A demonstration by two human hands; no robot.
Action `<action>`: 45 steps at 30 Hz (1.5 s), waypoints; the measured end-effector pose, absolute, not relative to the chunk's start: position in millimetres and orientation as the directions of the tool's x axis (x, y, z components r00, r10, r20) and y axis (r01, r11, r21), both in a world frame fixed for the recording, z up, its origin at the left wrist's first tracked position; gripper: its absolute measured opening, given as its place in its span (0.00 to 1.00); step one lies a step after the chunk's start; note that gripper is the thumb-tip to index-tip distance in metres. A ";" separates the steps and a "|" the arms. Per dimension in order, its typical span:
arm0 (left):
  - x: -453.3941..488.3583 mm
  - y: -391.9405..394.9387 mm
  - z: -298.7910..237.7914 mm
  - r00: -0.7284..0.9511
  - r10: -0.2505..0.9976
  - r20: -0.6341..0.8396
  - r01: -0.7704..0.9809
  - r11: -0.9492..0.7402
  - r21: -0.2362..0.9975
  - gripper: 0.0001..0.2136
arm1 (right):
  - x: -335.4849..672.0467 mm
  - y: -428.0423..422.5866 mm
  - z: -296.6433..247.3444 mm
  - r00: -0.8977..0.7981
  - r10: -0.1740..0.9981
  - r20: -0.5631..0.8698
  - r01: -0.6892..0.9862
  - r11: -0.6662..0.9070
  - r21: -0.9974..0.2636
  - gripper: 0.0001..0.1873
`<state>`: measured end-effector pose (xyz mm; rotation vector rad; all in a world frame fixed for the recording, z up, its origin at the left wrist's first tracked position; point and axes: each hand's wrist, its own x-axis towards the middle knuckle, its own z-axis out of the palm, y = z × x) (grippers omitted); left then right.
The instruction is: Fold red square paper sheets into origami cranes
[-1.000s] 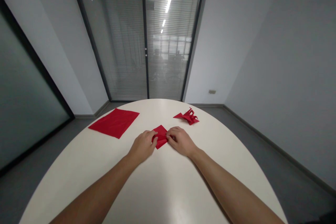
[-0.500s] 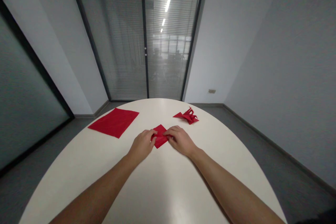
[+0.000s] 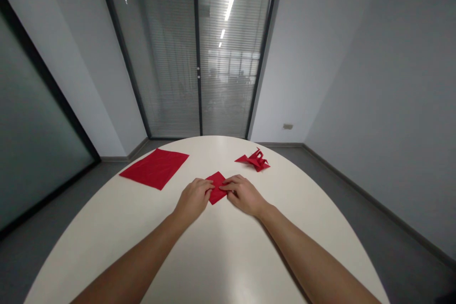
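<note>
A small red paper square, folded and turned like a diamond, lies on the white table between my hands. My left hand pinches its left corner, with the fingers on top and the thumb at the edge. From the other side, my right hand has hold of the right corner. Its fingertips reach over the paper's middle and hide part of it, while the thumb is tucked close by. Past my right hand sits a folded red paper crane. A larger red paper sheet lies flat at the left.
The round white table has a curved edge on the far side and at both flanks. Beyond it stand a glass partition with blinds and a grey wall with a socket plate.
My right fingertips have slid slightly left, further over the paper's middle. The left hand keeps its place on the left corner. The whole view has shifted a little.
</note>
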<state>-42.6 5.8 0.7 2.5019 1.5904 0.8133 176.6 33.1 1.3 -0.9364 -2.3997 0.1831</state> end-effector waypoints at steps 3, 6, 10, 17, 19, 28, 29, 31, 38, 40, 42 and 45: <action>-42.4 6.1 -0.2 0.300 0.865 0.401 0.830 -0.444 0.337 0.14 | 176.3 33.0 1.7 -0.603 0.655 0.455 0.578 0.752 -0.317 0.21; -43.1 7.2 -2.1 0.281 0.868 0.410 0.823 -0.438 0.363 0.15 | 175.9 32.8 2.0 -0.588 0.660 0.468 0.572 0.748 -0.336 0.19; -44.1 8.1 -2.5 0.272 0.879 0.391 0.827 -0.422 0.372 0.17 | 175.2 31.8 3.3 -0.571 0.678 0.463 0.576 0.733 -0.362 0.18; -43.2 6.5 -0.6 0.273 0.880 0.388 0.836 -0.417 0.356 0.20 | 176.3 29.7 8.2 -0.608 0.659 0.443 0.565 0.751 -0.342 0.22; -43.0 6.1 -0.5 0.271 0.885 0.379 0.838 -0.411 0.360 0.20 | 176.9 30.0 8.6 -0.630 0.636 0.445 0.555 0.770 -0.315 0.26; -41.7 4.3 0.6 0.369 0.839 0.400 0.837 -0.487 0.248 0.20 | 177.5 29.9 8.1 -0.645 0.625 0.440 0.558 0.778 -0.287 0.18; -41.2 2.9 1.2 0.405 0.818 0.408 0.819 -0.523 0.236 0.20 | 177.5 29.5 8.3 -0.642 0.627 0.440 0.560 0.776 -0.290 0.18; -39.4 -0.6 3.0 0.461 0.787 0.410 0.786 -0.576 0.224 0.22 | 177.4 28.6 9.1 -0.642 0.627 0.442 0.559 0.777 -0.290 0.18; -32.2 -8.9 10.3 0.436 0.830 0.348 0.838 -0.515 0.179 0.20 | 176.0 24.8 16.9 -0.698 0.582 0.419 0.544 0.810 -0.220 0.16; -32.2 -8.3 9.7 0.431 0.831 0.351 0.840 -0.512 0.180 0.20 | 175.6 24.4 18.0 -0.711 0.562 0.422 0.525 0.824 -0.214 0.15; -33.2 -7.2 7.7 0.437 0.828 0.350 0.833 -0.520 0.189 0.20 | 175.3 24.6 17.8 -0.722 0.541 0.432 0.503 0.839 -0.210 0.14; -35.4 -4.9 3.1 0.456 0.826 0.331 0.823 -0.533 0.198 0.20 | 175.0 25.6 16.2 -0.747 0.489 0.451 0.451 0.871 -0.198 0.12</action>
